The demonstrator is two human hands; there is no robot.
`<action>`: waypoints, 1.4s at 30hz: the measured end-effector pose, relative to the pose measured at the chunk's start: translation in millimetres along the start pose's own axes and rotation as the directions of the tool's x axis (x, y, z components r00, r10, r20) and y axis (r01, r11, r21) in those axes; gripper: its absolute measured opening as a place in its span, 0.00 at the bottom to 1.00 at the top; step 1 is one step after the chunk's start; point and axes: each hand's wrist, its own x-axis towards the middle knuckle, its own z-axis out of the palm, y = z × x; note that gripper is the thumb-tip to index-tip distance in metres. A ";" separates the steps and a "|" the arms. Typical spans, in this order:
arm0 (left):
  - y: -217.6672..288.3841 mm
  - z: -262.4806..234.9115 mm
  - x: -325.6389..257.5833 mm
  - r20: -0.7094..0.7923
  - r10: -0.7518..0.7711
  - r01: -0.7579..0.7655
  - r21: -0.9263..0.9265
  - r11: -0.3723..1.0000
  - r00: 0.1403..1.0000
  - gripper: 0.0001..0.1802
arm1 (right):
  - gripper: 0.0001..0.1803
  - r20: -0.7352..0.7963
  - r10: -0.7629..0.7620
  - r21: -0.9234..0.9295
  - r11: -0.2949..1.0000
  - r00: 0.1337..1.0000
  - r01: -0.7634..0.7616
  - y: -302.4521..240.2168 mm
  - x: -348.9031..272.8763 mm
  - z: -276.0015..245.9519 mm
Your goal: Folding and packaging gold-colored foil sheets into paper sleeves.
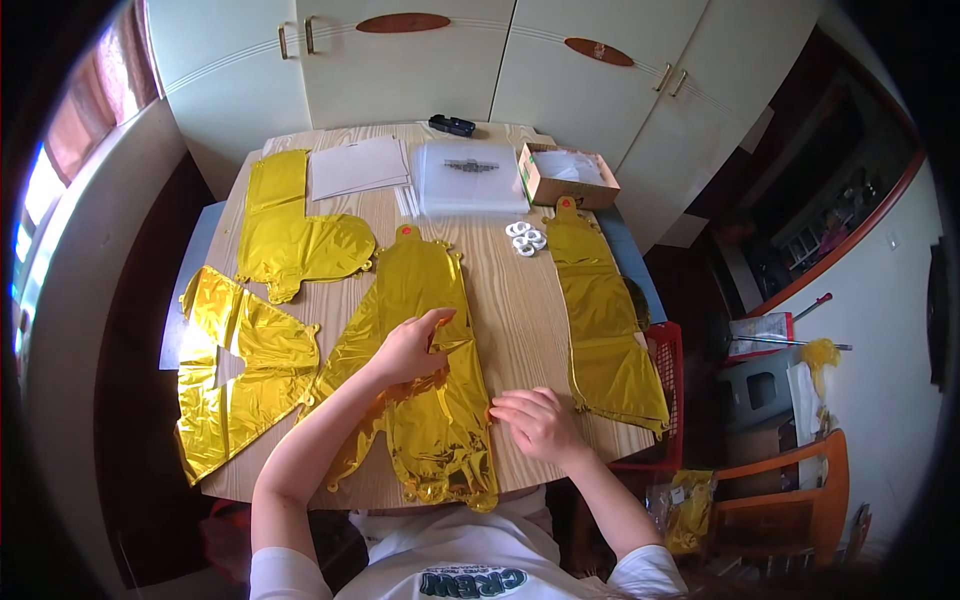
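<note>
A flat, uninflated gold foil balloon [425,290] lies in front of me, wrinkled toward its near end. Over its middle is my left hand [408,350], thumb and forefinger apart, with some fingertips hidden against the foil. My right hand [540,425] is at the balloon's right edge, its fingers closed together on the rim there. To the left lie two more flat gold balloons, an angular one [275,335] with a cut-out and a curved one [275,215] behind it. Another long gold balloon [600,310] lies on the right.
Along the back of the wooden table [510,300] are grey cards [358,168], white sticks [407,202], clear plastic sheets [470,195], a black tray [452,125] and a cardboard box [570,190]. White ribbon rolls [525,238] sit mid-table. A wooden chair [800,490] stands at the right.
</note>
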 end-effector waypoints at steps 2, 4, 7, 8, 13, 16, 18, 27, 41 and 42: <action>-0.4 0.2 0.0 0.002 0.001 -0.001 0.000 1.000 1.000 0.39 | 0.13 0.007 -0.004 -0.001 1.000 1.000 0.004 -0.3 0.3 -0.8; -0.1 0.2 0.2 0.004 0.001 -0.001 0.002 1.000 1.000 0.39 | 0.13 0.012 -0.020 0.005 1.000 1.000 0.020 -0.7 -0.1 -1.9; 0.7 -0.3 0.0 0.005 -0.003 0.003 0.011 1.000 1.000 0.39 | 0.12 0.008 -0.031 0.014 0.999 0.999 0.031 0.0 -0.7 -0.5; 0.4 -0.3 0.2 0.005 -0.001 0.001 0.013 1.000 1.000 0.39 | 0.12 0.006 -0.032 0.015 0.999 0.999 0.031 0.1 -0.9 0.0; -0.5 -0.2 0.2 0.005 0.002 -0.002 0.020 1.000 1.000 0.40 | 0.12 0.013 -0.049 0.010 0.999 0.999 0.049 -0.2 -0.5 -1.3; 1.0 -1.1 0.2 0.015 -0.005 0.005 0.023 1.000 1.000 0.40 | 0.12 0.014 -0.057 0.007 0.998 0.998 0.056 0.8 -1.5 -0.4; 0.3 -0.4 0.8 0.018 -0.006 0.006 0.028 1.000 1.000 0.40 | 0.11 0.013 -0.056 0.011 0.998 0.998 0.056 1.0 -1.9 0.3; -4.0 3.5 0.6 -0.027 0.030 -0.029 0.051 0.998 0.999 0.40 | 0.11 0.026 -0.066 0.004 0.998 0.997 0.066 0.0 -0.3 -0.2; 45.9 19.8 -31.1 0.139 0.628 -0.595 0.522 0.611 0.766 0.18 | 0.09 0.016 -0.065 0.003 0.998 0.998 0.065 -1.6 2.5 -0.3; 47.3 24.6 -34.3 0.153 0.731 -0.687 0.508 0.520 0.666 0.15 | 0.09 0.015 -0.062 0.003 0.998 0.998 0.062 -1.3 2.0 -0.1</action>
